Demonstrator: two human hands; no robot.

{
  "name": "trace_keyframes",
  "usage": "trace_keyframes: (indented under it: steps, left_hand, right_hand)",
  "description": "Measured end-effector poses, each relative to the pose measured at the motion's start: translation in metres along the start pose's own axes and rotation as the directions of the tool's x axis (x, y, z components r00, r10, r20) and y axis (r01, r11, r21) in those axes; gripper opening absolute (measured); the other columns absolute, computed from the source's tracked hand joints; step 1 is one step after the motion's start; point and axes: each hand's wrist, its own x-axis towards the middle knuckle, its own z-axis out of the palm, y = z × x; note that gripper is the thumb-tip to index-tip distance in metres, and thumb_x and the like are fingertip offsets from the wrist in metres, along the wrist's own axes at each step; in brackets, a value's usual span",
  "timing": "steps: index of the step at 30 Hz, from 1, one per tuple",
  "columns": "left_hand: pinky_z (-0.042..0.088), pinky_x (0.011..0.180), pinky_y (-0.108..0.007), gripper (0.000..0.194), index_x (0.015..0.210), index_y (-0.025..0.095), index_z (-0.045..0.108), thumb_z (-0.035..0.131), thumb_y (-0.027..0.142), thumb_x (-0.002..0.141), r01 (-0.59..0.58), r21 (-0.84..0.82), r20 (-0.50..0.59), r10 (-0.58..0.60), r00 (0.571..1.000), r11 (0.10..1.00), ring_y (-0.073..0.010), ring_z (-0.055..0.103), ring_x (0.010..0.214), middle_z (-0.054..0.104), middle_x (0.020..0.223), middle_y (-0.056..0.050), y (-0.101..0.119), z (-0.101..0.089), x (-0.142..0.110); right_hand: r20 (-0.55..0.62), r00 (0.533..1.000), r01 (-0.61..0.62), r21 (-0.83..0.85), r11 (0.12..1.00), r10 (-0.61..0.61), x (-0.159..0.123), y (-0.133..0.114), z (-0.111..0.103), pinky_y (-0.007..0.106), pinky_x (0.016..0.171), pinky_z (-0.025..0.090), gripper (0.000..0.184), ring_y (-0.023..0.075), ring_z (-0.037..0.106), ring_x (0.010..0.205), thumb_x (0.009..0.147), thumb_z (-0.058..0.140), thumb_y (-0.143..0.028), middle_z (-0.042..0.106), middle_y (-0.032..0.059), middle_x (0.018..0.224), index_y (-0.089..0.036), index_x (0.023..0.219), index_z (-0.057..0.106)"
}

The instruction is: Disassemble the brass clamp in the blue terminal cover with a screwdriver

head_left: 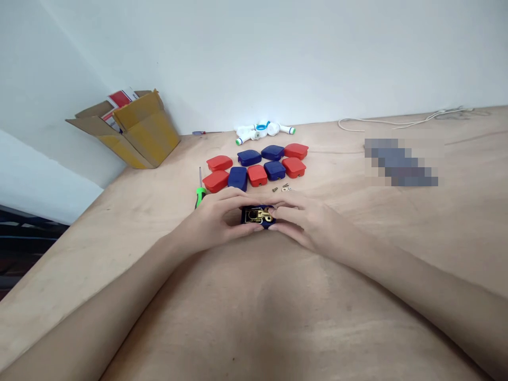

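A dark blue plastic housing [266, 208] is held open side up just above or on the table, between both hands. Brass metal parts [259, 215] show inside it. My left hand [216, 216] grips the housing's left end, thumb along the near side and fingers along the far side. On the right end, my right hand [307, 218] closes round it, with a fingertip touching the brass parts. Beyond my hands lie small brass screws [275, 189] and a little whitish fitting [286, 189]. A screwdriver [200, 194] with a green and black handle lies by my left hand.
Several red cases [257, 175] and blue cases [237, 179] stand in two rows ahead. Behind them are white fittings [273, 128] with green ends, and a thin screwdriver [198, 133]. A cardboard box [153, 143] leans at the left; a white cable [420, 121] and a blurred-out object [400, 161] lie right.
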Motion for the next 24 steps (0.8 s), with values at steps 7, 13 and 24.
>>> trace_keyframes:
  steps: [7,13,24]
  left_hand:
    - [0.06,0.088,-0.033,0.045,0.129,0.023,0.07,0.081,0.036,0.087,-0.021,0.02,-0.019,0.021,1.0,1.0,-0.02,0.07,0.102,0.074,0.115,-0.008,-0.003,0.001,-0.001]
    - [0.061,0.09,-0.037,0.046,0.131,0.024,0.069,0.079,0.037,0.088,-0.036,0.017,-0.007,0.036,0.999,0.999,-0.0215,0.07,0.102,0.073,0.117,-0.009,-0.004,0.0,0.0]
    - [0.056,0.093,-0.04,0.045,0.135,0.03,0.068,0.074,0.041,0.092,0.01,0.097,0.077,-0.018,0.997,0.995,-0.024,0.064,0.105,0.068,0.116,-0.008,-0.003,-0.013,-0.005]
  right_hand:
    - [0.039,0.998,0.049,-0.108,0.993,-0.045,0.0,-0.003,0.002,0.045,0.088,0.06,0.02,0.0264,0.066,0.105,0.103,0.051,-0.013,0.069,0.0157,0.116,-0.011,0.099,0.07]
    - [0.032,0.998,0.064,-0.075,0.995,-0.062,0.0,0.0,0.003,0.044,0.09,0.059,0.02,0.0246,0.064,0.104,0.103,0.05,-0.012,0.067,0.0135,0.114,-0.013,0.1,0.07]
    - [0.042,0.999,-0.029,-0.033,0.999,0.031,0.001,-0.004,0.006,0.045,0.088,0.06,0.015,0.0251,0.067,0.104,0.103,0.055,-0.02,0.067,0.014,0.12,-0.017,0.117,0.061]
